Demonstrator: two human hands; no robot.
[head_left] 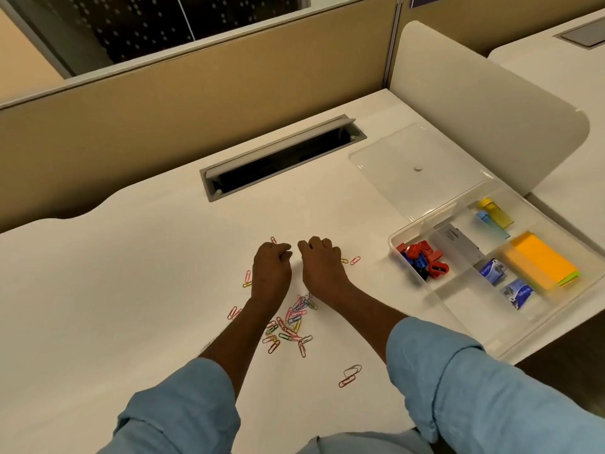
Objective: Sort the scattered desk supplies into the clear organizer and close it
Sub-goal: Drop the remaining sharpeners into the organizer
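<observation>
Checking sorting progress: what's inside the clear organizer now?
Red and blue sharpeners, a grey box, yellow and blue pieces, orange sticky notes, two blue packets. Paper clips lie outside; anything under the notes is hidden.

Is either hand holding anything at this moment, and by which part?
Cannot be told. Both the left hand and right hand rest curled on the desk among loose paper clips; anything inside the curl is hidden.

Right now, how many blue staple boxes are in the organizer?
2. One blue staple box lies beside the orange sticky notes; the second staple box lies nearer the camera, both in the clear organizer. Others could hide under the notes.
</observation>
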